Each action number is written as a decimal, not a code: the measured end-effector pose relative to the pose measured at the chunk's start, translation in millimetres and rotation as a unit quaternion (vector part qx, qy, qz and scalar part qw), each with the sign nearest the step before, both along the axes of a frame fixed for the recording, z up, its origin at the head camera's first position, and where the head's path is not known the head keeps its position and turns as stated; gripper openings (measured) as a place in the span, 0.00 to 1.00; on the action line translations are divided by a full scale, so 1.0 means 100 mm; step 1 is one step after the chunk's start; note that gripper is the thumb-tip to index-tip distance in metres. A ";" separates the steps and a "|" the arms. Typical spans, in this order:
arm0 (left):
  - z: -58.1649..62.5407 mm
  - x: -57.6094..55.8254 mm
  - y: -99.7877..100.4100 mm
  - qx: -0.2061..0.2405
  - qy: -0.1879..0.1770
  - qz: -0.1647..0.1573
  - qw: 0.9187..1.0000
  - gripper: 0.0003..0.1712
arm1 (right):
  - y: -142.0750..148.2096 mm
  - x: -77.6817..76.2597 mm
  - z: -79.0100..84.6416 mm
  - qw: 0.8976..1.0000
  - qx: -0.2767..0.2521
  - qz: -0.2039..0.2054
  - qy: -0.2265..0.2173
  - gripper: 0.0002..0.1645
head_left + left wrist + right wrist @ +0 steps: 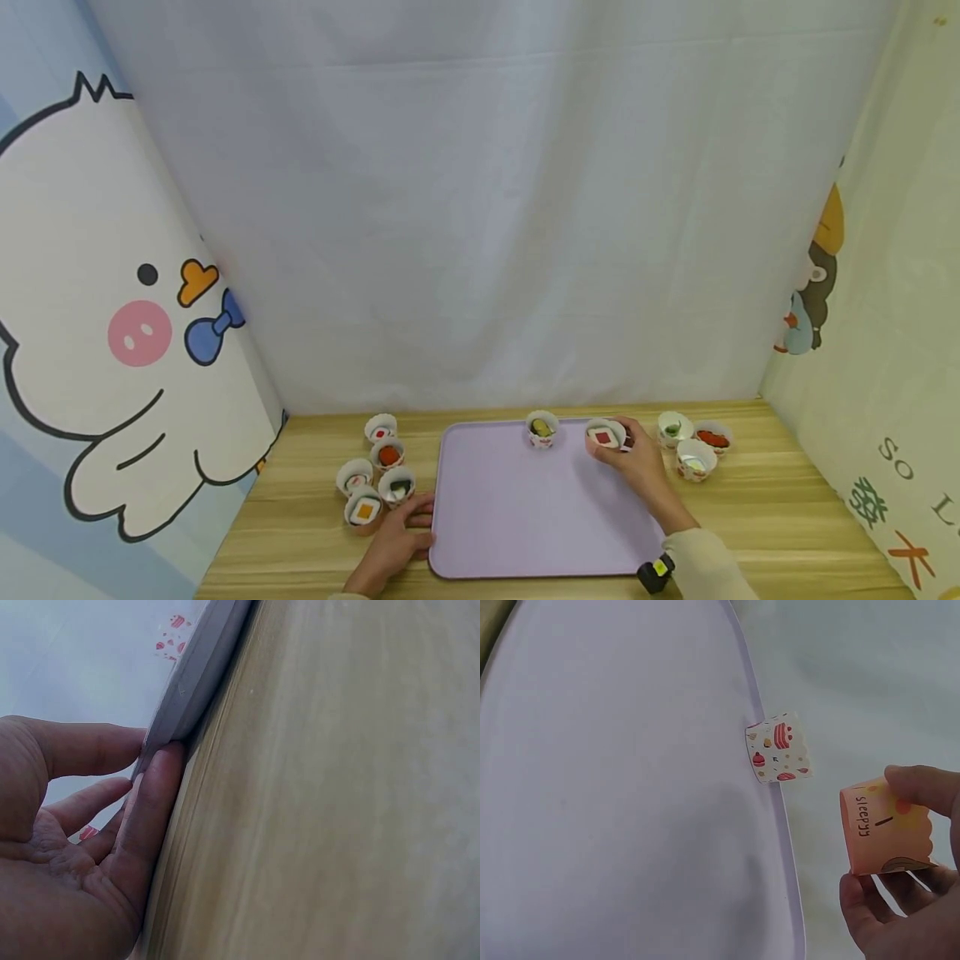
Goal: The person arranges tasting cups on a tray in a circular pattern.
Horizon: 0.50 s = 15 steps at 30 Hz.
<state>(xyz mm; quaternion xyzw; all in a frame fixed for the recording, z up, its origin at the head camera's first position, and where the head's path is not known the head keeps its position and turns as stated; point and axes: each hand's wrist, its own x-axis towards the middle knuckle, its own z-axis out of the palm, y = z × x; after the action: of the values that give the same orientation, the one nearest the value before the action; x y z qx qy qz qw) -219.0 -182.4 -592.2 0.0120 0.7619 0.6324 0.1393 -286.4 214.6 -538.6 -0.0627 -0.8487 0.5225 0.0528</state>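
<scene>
Pinching a peach paper cup [885, 829] between the thumb and fingers of the right hand [637, 460]. Printed on its side, the word "sleepyy"; tucked inside, a white sushi-like bit with a dark red square in the middle. Held up over the far right part of the lilac tray [543, 517].

Touching the tray's left side with the left hand [397, 533], thumb and fingers spread, tips right against the rim. Both hands well apart.

Standing by the tray's far rim, near the peach cup and to its left: a cake-print cup [542, 429], with something yellow-green inside.

Bunched on the wooden table [292, 517], just beside the left hand: five paper cups [388, 455], one with an orange square on white, one with something dark green, others with red or pink bits. Right of the tray: three more cups [696, 461], with green, red and pale yellow bits.

By the right wrist, a small black gadget [656, 573] with a yellow patch, next to a cream sleeve [708, 567].

Hung at the back, a white cloth [487, 208]. Pictured at the left, a big white chick [82, 383] with a blue bow tie.
</scene>
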 end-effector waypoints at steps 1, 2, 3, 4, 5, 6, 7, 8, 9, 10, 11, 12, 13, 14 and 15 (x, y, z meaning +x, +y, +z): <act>0.00 0.00 0.00 0.000 0.000 -0.001 1.000 0.38 | -0.02 -0.01 -0.02 1.000 0.001 -0.001 -0.003 0.43; 0.01 0.00 0.00 0.001 0.000 -0.001 1.000 0.38 | -0.04 -0.03 -0.03 1.000 0.002 0.000 -0.004 0.43; 0.01 0.00 0.00 0.002 0.000 -0.002 1.000 0.38 | -0.05 -0.04 -0.04 1.000 0.001 0.000 -0.005 0.43; 0.01 0.01 0.00 0.002 0.001 -0.003 1.000 0.38 | -0.07 -0.05 -0.06 1.000 -0.001 0.001 -0.005 0.42; 0.01 0.01 0.00 0.003 0.002 -0.003 1.000 0.38 | -0.09 -0.06 -0.07 1.000 -0.003 0.002 -0.004 0.42; 0.01 0.01 0.00 0.003 0.002 -0.003 1.000 0.38 | -0.10 -0.07 -0.08 1.000 -0.005 0.004 -0.003 0.41; 0.01 0.00 0.00 0.003 0.003 -0.003 1.000 0.38 | -0.11 -0.08 -0.09 1.000 -0.006 0.005 -0.002 0.41; 0.00 0.00 0.00 0.003 0.004 -0.003 1.000 0.38 | -0.13 -0.08 -0.10 1.000 -0.009 0.007 0.001 0.40; 0.00 0.00 0.00 0.003 0.004 -0.002 1.000 0.38 | -0.14 -0.09 -0.11 1.000 -0.009 0.008 0.004 0.40; -0.01 0.00 0.00 0.003 0.004 -0.002 1.000 0.38 | -0.16 -0.10 -0.12 1.000 -0.008 0.009 0.004 0.40; -0.02 -0.01 0.00 0.003 0.004 -0.002 1.000 0.38 | -0.17 -0.10 -0.12 1.000 -0.006 0.009 0.005 0.40; -0.03 -0.01 0.00 0.003 0.003 -0.002 1.000 0.38 | -0.18 -0.11 -0.13 1.000 -0.003 0.008 0.006 0.40; -0.03 -0.01 -0.01 0.003 0.003 -0.002 1.000 0.38 | -0.19 -0.13 -0.14 1.000 -0.001 0.007 0.005 0.39; -0.04 -0.02 -0.01 0.004 0.003 -0.001 1.000 0.39 | -0.20 -0.14 -0.15 1.000 0.001 0.006 0.005 0.39; -0.04 -0.02 -0.01 0.004 0.003 -0.001 1.000 0.39 | -0.21 -0.15 -0.17 1.000 0.005 0.007 0.006 0.39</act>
<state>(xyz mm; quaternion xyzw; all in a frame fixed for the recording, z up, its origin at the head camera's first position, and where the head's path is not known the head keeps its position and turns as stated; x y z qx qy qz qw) -220.9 -183.1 -596.5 0.0151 0.7596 0.6354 0.1380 -301.4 193.5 -555.2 -0.0539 -0.8515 0.5187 0.0546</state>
